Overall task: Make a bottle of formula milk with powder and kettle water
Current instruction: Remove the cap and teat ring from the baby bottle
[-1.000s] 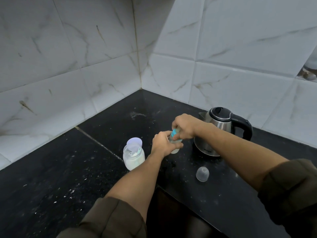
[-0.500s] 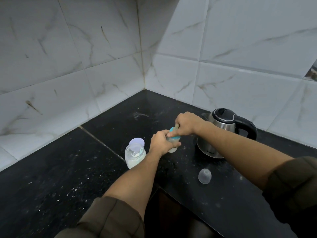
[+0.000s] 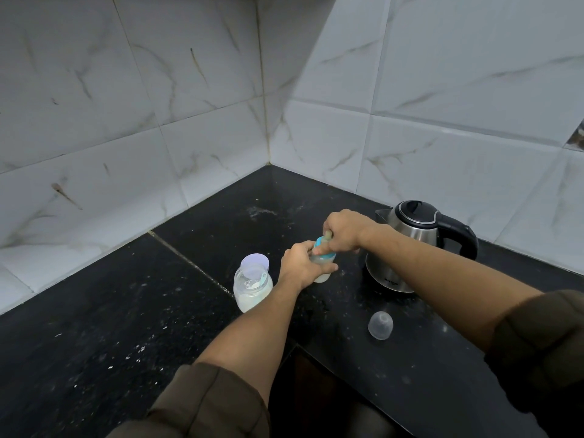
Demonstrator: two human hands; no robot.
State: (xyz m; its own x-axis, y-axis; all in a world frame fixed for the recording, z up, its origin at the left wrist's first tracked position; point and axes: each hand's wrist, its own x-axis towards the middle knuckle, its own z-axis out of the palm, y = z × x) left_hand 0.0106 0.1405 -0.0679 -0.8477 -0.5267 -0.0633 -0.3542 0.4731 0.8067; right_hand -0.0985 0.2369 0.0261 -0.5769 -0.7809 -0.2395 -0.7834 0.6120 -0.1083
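Note:
A small baby bottle (image 3: 323,274) with milky liquid stands on the black counter (image 3: 316,197). My left hand (image 3: 300,263) grips its body. My right hand (image 3: 343,230) holds the teal collar and teat (image 3: 322,245) on top of it, fingers curled over the teat. To the left stands an open glass jar of white powder (image 3: 252,287), its lilac lid (image 3: 254,262) leaning behind the mouth. A steel kettle (image 3: 407,245) with a black handle and closed lid stands right of the bottle, behind my right forearm.
A clear plastic bottle cap (image 3: 380,325) lies on the counter near its front edge, right of centre. White specks of powder dot the counter on the left. Marble-look tiled walls meet in a corner behind. A dark gap opens below the counter edge.
The camera has shifted slightly; both hands stay on the bottle, and the right hand has turned a little on the teal collar. Jar, kettle and cap have not moved.

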